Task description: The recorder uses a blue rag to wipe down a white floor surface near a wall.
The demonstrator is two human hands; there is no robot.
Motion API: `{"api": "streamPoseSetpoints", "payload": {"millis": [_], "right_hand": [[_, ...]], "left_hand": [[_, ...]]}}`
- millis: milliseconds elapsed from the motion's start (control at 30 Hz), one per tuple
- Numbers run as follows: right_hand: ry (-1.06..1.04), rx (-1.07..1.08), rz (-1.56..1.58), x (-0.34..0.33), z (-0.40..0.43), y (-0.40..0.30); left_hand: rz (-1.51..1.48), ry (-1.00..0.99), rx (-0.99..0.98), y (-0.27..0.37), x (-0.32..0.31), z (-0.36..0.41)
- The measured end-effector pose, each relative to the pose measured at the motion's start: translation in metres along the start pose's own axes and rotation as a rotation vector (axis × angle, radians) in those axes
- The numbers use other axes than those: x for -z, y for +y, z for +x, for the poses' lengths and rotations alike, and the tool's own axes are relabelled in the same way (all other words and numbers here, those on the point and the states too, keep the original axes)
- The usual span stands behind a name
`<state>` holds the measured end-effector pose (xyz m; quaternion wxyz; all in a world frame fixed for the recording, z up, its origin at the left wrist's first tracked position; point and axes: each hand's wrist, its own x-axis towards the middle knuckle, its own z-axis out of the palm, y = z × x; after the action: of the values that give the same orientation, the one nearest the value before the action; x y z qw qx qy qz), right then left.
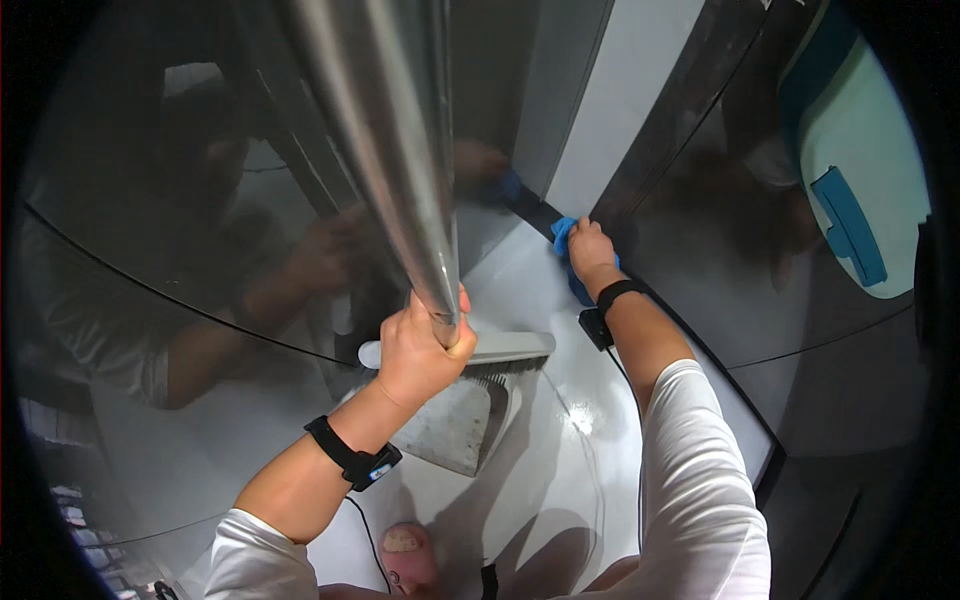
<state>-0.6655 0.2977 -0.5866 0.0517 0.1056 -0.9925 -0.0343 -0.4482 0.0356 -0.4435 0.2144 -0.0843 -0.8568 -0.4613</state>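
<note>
My left hand (pixel 424 349) is closed around the lower end of a shiny metal pole (pixel 382 150) that rises towards the top of the view. Behind and below it, a grey brush head (pixel 510 347) with dark bristles lies at the open edge of a dustpan (pixel 448 427) on the pale floor. My right hand (pixel 592 251) holds a blue cloth (pixel 564 229) against the dark strip at the base of the wall, close to a light vertical panel. Part of the cloth hangs below the hand. Both wrists wear black bands with small devices and cables.
Glossy dark panels (pixel 187 300) curve around the left and reflect the arms. A mint-green container with a blue handle (pixel 855 225) is at the upper right, beside a dark wall (pixel 735 300). A pink shoe tip (pixel 406 559) shows on the floor at the bottom.
</note>
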Motion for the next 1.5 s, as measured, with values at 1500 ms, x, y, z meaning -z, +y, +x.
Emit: {"api": "streamPoseSetpoints", "payload": {"millis": [1500], "right_hand": [[0.095,0.043,-0.11,-0.038,0.058,-0.061]], "left_hand": [[-0.07,0.063,-0.031,-0.012,-0.007,-0.004]]}}
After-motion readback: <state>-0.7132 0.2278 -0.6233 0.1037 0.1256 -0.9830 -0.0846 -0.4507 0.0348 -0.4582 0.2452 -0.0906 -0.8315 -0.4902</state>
